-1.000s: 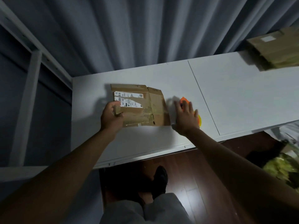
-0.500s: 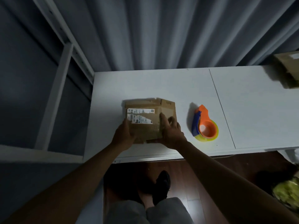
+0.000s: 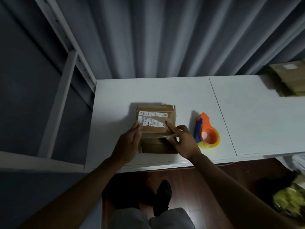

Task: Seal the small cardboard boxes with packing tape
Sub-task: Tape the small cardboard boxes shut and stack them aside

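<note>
A small brown cardboard box [image 3: 155, 129] with a torn white shipping label lies on the white table [image 3: 165, 90] near its front edge. My left hand [image 3: 129, 142] rests against the box's left side with straight fingers. My right hand [image 3: 182, 140] is on the box's right front corner, index finger stretched over the top, thumb against the front flap edge. An orange and blue tape dispenser [image 3: 206, 131] with a yellowish roll lies on the table just right of my right hand, untouched.
A stack of brown cardboard boxes [image 3: 290, 78] sits at the table's far right. Grey curtains hang behind the table. A white metal frame [image 3: 66, 80] stands to the left. A yellow-green bag [image 3: 292, 200] lies on the wooden floor at the right.
My right hand left the tape dispenser and came over to the box. Both hands folded the box's flaps down, and the box now lies shut between them.
</note>
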